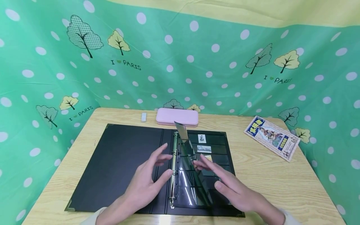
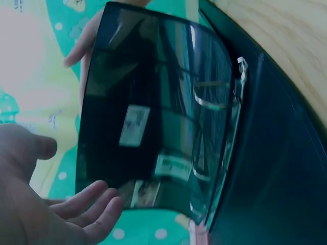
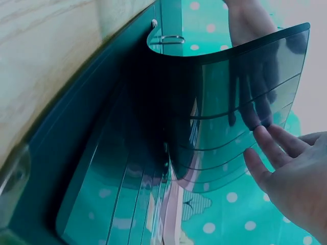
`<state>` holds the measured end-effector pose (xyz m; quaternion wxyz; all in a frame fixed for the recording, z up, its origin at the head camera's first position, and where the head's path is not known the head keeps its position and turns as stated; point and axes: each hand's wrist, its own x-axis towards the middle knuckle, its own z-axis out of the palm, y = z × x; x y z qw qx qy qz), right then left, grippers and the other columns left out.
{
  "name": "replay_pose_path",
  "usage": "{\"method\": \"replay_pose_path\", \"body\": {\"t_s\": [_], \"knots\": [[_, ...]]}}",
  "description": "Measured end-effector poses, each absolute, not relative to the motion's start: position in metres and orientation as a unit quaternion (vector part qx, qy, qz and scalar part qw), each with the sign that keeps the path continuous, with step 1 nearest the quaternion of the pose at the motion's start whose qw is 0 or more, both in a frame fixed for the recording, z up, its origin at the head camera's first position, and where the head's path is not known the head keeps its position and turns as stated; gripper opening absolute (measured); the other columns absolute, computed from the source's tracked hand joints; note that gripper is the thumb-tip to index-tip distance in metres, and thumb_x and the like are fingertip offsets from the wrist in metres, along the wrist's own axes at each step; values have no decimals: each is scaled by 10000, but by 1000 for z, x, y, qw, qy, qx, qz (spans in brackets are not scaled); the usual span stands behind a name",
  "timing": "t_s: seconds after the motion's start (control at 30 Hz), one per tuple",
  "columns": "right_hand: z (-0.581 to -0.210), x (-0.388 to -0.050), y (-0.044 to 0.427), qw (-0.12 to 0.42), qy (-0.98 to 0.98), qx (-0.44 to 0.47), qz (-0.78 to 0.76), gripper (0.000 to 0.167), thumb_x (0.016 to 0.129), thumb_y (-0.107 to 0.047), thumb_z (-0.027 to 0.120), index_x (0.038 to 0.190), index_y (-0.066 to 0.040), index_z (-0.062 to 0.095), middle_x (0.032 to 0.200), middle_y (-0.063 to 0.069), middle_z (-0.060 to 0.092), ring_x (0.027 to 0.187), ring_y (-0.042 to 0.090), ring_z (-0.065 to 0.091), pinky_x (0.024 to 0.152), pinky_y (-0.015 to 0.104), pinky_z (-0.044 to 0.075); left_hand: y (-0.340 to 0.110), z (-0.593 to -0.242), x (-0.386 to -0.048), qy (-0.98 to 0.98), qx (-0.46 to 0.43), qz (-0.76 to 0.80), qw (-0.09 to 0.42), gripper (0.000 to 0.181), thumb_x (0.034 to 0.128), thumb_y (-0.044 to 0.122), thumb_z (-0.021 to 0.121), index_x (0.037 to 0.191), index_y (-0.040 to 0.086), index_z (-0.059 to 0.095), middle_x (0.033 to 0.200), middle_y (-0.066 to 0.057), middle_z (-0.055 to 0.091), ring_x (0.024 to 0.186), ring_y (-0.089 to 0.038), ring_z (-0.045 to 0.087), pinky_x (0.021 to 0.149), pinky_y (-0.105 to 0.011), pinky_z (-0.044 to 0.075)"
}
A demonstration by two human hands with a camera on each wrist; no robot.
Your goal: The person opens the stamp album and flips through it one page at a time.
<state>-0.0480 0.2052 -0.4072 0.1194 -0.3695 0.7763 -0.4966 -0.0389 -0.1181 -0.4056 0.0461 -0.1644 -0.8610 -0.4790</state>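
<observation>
Album page [image 2: 153, 92] raised between hands [image 1: 144, 181] [image 1: 234, 190], left fingers [image 2: 87, 197] spread, right fingertips [image 3: 271, 145] touching it

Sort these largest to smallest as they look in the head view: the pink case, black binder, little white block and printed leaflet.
1. Black binder, lying open
2. Printed leaflet
3. Pink case
4. White block

1 head view, 2 wrist close-ups

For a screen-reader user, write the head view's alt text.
A person's left hand and right hand flank a raised, dark translucent pocket page in an open black ring binder holding stamps. Behind it lies a pink pencil case; an illustrated booklet lies at right.
</observation>
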Motion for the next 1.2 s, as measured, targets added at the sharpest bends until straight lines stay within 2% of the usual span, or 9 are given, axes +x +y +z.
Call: {"method": "replay_pose_path", "body": {"t_s": [0.1, 0.2, 0.3, 0.4, 0.53, 0.83, 1.07, 1.13, 1.2], "knots": [[-409, -49, 200, 137, 765, -365, -512, 640, 1209, -160, 281, 1807, -217, 60, 1749, 42, 445, 1588, 279, 457, 1204, 840, 251, -111, -408, -40, -842, -161, -514, 28, 794, 1105, 321, 716, 1759, 285, 268, 1432, 42, 713, 1233, -218, 718, 1073, -485, 578], [-412, -49, 195, 151, 748, -370, -530, 614, 1228, -299, 196, 1804, -217, 3, 1753, 60, 440, 1625, 293, 400, 1106, 959, 159, -105, -411, -40, -821, -161, -548, 8, 862, 1114, 294, 699, 1784, 266, 158, 1425, -2, 713, 1220, -237, 722, 1074, -450, 576], [-415, -48, 191, 158, 733, -382, -540, 639, 1214, -426, 89, 1799, -205, -45, 1767, 76, 415, 1641, 300, 373, 1189, 881, 200, -100, -414, -40, -798, -156, -582, -15, 927, 1117, 277, 690, 1795, 243, 58, 1405, -42, 713, 1197, -230, 729, 1067, -420, 578], [-417, -49, 188, 160, 716, -404, -547, 692, 1186, -493, 1, 1788, -164, -90, 1785, 108, 374, 1643, 321, 367, 1291, 692, 268, -97, -415, -39, -780, -154, -606, -28, 1004, 1103, 248, 709, 1793, 231, -21, 1385, -71, 720, 1198, -216, 728, 1055, -396, 587], [-419, -49, 184, 156, 699, -426, -552, 755, 1157, -546, -66, 1772, -112, -130, 1800, 136, 333, 1651, 333, 348, 1321, 533, 296, -94, -413, -38, -779, -152, -608, -22, 1075, 1073, 227, 755, 1790, 222, -48, 1385, -79, 729, 1189, -200, 739, 1037, -381, 601], [-421, -50, 188, 154, 701, -419, -556, 788, 1151, -578, -65, 1780, -104, -85, 1808, 131, 316, 1664, 316, 322, 1311, 582, 287, -96, -407, -34, -804, -121, -582, -19, 1000, 1057, 154, 755, 1793, 223, 81, 1301, -68, 740, 1109, -190, 763, 1018, -384, 613], [-423, -53, 201, 126, 722, -398, -551, 783, 1161, -566, -44, 1791, -102, -6, 1783, 140, 364, 1641, 284, 357, 1126, 931, 173, -106, -403, -38, -806, -114, -580, -3, 960, 1035, 41, 722, 1791, 179, 147, 1218, -45, 735, 1105, -188, 753, 1009, -359, 615], [-427, -55, 206, 115, 735, -388, -544, 737, 1185, -518, -1, 1796, -108, 53, 1763, 129, 402, 1615, 260, 396, 1203, 829, 228, -110, -401, -40, -803, -112, -586, 0, 941, 1031, 17, 714, 1789, 170, 176, 1184, -38, 727, 1108, -189, 744, 1009, -365, 615], [-430, -56, 211, 101, 753, -375, -531, 643, 1222, -412, 92, 1796, -128, 139, 1734, 119, 447, 1577, 239, 445, 1282, 618, 294, -115, -399, -42, -800, -108, -590, 1, 926, 1028, -2, 705, 1786, 167, 201, 1144, -28, 722, 1110, -189, 733, 1005, -369, 615]]}}
